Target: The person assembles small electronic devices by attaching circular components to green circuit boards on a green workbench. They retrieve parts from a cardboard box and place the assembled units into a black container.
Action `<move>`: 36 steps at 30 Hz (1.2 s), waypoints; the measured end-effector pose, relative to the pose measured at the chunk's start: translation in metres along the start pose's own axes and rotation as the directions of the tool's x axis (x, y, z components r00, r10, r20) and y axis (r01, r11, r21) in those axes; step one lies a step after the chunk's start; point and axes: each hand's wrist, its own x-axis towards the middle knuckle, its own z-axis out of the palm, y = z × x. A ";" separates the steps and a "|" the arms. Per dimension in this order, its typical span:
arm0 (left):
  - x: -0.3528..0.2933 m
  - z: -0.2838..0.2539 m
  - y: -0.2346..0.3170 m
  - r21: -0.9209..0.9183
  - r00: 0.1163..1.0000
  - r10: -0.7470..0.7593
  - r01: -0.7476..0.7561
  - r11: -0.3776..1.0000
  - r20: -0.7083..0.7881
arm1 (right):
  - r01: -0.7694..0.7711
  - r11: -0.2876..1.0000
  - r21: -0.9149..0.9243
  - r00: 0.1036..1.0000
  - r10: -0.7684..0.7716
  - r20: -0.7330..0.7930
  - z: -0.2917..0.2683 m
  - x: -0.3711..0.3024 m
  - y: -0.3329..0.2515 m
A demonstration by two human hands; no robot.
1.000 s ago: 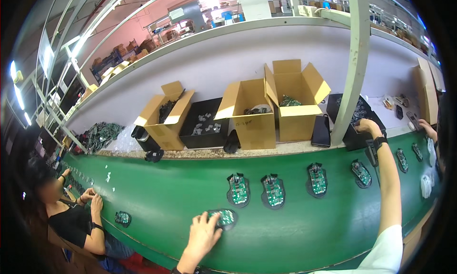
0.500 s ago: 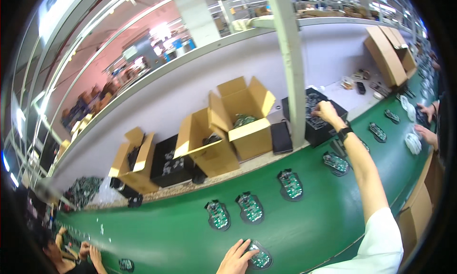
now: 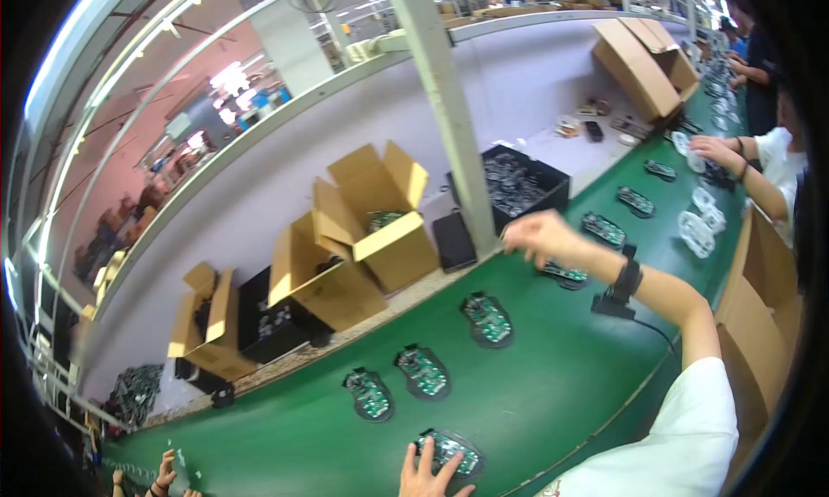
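Since the earlier frame, the right hand point(image 3: 544, 236) has come out of the black bin point(image 3: 553, 198) to just in front of it, over the green table point(image 3: 337, 454); its fingers are curled, and I cannot tell whether they pinch anything. The left hand point(image 3: 425, 478) stays spread on a circuit board point(image 3: 447, 446), well apart from the bin on the person's side. Steadying that board looks like the step in hand; moving on calls for a light touch. Other boards point(image 3: 489, 321) lie between, cardboard boxes point(image 3: 399, 257) left of the bin.
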 end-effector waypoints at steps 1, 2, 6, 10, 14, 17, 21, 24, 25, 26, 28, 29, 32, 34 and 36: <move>-0.002 0.000 0.000 0.009 1.000 -0.018 0.017 1.000 0.007 | -0.061 0.993 -0.097 0.987 0.075 0.145 0.023 -0.026 0.003; 0.000 0.001 0.000 0.001 1.000 -0.013 0.013 1.000 0.004 | -0.085 0.974 -0.211 0.954 0.141 0.266 0.037 -0.053 0.000; 0.014 0.000 0.012 -0.016 0.992 0.123 -0.123 0.992 0.029 | 0.400 0.850 -0.343 0.757 -0.095 0.646 0.089 -0.130 0.037; 0.037 0.025 0.014 -0.030 0.959 0.273 -0.271 0.962 0.077 | 0.567 0.713 -0.412 0.747 -0.235 0.622 0.101 -0.156 0.065; 0.018 0.020 0.010 0.022 0.983 0.167 -0.169 0.985 0.076 | 0.482 0.768 -0.421 0.793 -0.178 0.582 0.109 -0.160 0.053; 0.008 0.021 0.006 0.015 0.994 0.088 -0.090 0.996 0.071 | 0.372 0.811 -0.452 0.812 -0.049 0.581 0.105 -0.166 0.037; 0.012 0.019 0.009 0.055 0.993 0.105 -0.108 0.993 0.062 | 0.415 0.736 -0.535 0.827 -0.060 0.559 0.100 -0.169 0.034; 0.017 0.020 0.008 0.091 0.991 0.116 -0.122 0.988 0.070 | 0.455 0.690 -0.563 0.823 -0.085 0.561 0.099 -0.169 0.038; 0.018 0.021 0.008 0.095 0.991 0.118 -0.124 0.988 0.066 | 0.469 0.680 -0.564 0.824 -0.108 0.556 0.100 -0.168 0.039; 0.019 0.021 0.007 0.100 0.991 0.119 -0.125 0.987 0.062 | 0.484 0.670 -0.563 0.824 -0.131 0.552 0.102 -0.168 0.040; 0.021 0.019 0.007 0.081 0.991 0.122 -0.126 0.989 0.054 | 0.483 0.678 -0.555 0.818 -0.122 0.562 0.103 -0.165 0.045; 0.022 0.018 0.007 0.072 0.991 0.122 -0.125 0.990 0.050 | 0.482 0.682 -0.549 0.814 -0.118 0.569 0.105 -0.164 0.047; 0.023 0.019 0.005 0.051 0.992 0.120 -0.122 0.991 0.044 | 0.367 0.749 -0.551 0.833 0.000 0.554 0.109 -0.162 0.043; 0.023 0.018 0.004 0.051 0.992 0.120 -0.122 0.991 0.044 | 0.434 0.662 -0.611 0.837 -0.046 0.545 0.108 -0.163 0.034; 0.025 0.018 0.003 0.043 0.991 0.126 -0.128 0.991 0.043 | 0.485 0.577 -0.658 0.837 -0.088 0.540 0.107 -0.163 0.029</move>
